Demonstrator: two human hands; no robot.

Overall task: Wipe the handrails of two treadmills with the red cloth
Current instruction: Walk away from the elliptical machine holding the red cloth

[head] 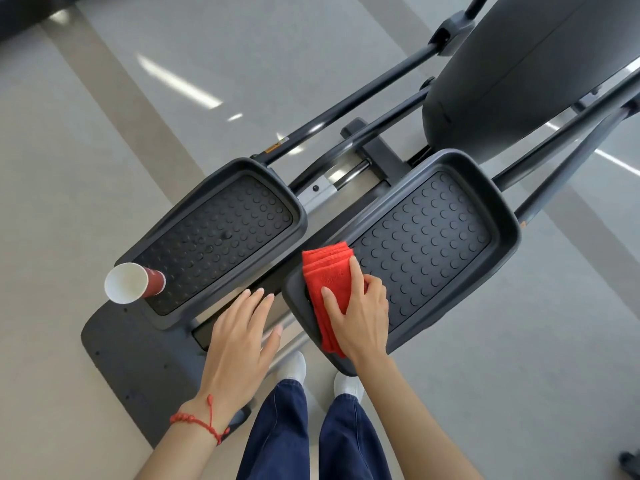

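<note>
Floor: pale grey floor (pixel 104 188) with one lighter band running diagonally across it and bright streaks of reflected light.
Right hand: one right hand (pixel 360 313), fingers bent over the red cloth, pinning it against the near corner of the right pedal; thumb on the cloth's left part, forefinger along its right edge.
Red cloth: one red cloth (pixel 327 271), folded into several layers, lying across the near-left rim of the right pedal; its far end fans out on the studded surface, its near end hangs past the rim under the wrist.
Left hand: one left hand (pixel 239 341), fingers straight and slightly spread, holding nothing; it hovers over the gap between the two pedals, fingertips near the left pedal's near edge. Whether it touches the machine I cannot tell.
Bracelet: one red string bracelet (pixel 199 422) on the left wrist.
Pedals: two dark studded foot pedals, left pedal (pixel 221 233) and right pedal (pixel 433 244), side by side, each with a raised rim.
Cup: one paper cup (pixel 133 282), red outside, white inside, standing at the near-left corner of the left pedal.
Frame: several dark metal bars (pixel 346 102) run from the pedals toward one large dark housing (pixel 519 64) at upper right.
Legs: two legs in dark blue trousers (pixel 311 438), two white shoes (pixel 348 384) on the floor below the hands.
</note>
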